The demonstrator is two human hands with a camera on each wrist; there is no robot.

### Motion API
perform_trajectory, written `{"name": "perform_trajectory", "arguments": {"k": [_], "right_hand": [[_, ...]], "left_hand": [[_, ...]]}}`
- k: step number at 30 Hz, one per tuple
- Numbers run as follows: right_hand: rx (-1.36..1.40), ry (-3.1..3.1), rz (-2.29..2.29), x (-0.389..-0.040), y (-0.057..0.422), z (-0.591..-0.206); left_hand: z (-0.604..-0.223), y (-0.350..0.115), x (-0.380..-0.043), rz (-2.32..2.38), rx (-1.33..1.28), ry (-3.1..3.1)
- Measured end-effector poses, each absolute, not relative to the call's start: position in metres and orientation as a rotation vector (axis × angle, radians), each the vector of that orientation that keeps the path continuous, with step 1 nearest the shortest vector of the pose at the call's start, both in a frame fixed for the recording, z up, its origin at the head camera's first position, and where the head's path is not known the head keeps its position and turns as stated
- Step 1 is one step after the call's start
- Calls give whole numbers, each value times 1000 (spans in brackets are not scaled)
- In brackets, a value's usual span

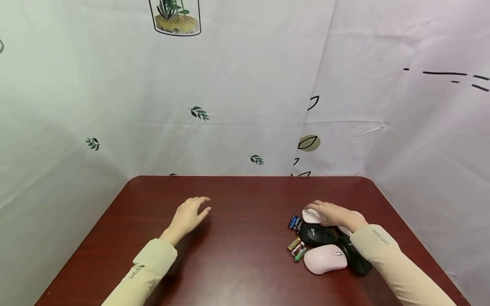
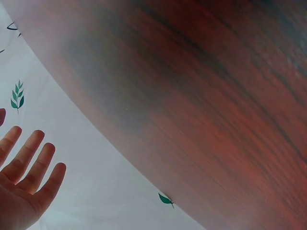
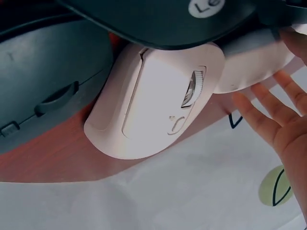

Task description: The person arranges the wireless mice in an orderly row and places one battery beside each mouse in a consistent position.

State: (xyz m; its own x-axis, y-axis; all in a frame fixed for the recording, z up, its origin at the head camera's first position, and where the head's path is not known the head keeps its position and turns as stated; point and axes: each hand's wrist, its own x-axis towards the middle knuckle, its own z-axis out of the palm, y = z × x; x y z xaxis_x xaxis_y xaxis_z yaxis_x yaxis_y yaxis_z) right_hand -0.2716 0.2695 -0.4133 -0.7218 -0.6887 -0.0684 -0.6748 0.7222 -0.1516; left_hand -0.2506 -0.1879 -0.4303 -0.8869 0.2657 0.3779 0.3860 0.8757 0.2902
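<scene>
On the table's right side my right hand (image 1: 334, 213) reaches over a pale computer mouse (image 1: 311, 216) at the back of a group of mice. In the right wrist view its fingertips (image 3: 242, 103) meet that mouse's far edge, and the thumb lies along the opposite side. A black mouse (image 1: 317, 235) with a white logo sits just in front. Partly hidden under the right wrist is another pale mouse (image 3: 163, 100). My left hand (image 1: 186, 216) hovers above the table on the left, its fingers loosely extended and holding nothing.
A light pink mouse (image 1: 325, 259) and a dark mouse (image 1: 356, 259) lie nearest me in the group. Blue and dark batteries (image 1: 294, 223) and a second set of coloured batteries (image 1: 297, 249) lie left of them. A patterned white cloth (image 1: 237, 85) hangs behind the reddish-brown table (image 1: 245, 255).
</scene>
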Motion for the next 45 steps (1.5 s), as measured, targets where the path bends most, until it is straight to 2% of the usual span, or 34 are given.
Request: {"name": "perform_trajectory", "arguments": {"k": [10, 19, 31, 45], "right_hand": [[-1078, 2776, -152, -274, 264, -420], [-1142, 2799, -133, -282, 267, -416], [-1092, 2948, -168, -286, 260, -404], [-912, 3016, -213, -286, 186, -381]], "left_hand": [[-429, -186, -245, -523, -492, -2700], [-428, -188, -244, -563, -474, -2735], [-426, -198, -237, -518, -478, -2719], [-422, -218, -234, -446, -447, -2725]]}}
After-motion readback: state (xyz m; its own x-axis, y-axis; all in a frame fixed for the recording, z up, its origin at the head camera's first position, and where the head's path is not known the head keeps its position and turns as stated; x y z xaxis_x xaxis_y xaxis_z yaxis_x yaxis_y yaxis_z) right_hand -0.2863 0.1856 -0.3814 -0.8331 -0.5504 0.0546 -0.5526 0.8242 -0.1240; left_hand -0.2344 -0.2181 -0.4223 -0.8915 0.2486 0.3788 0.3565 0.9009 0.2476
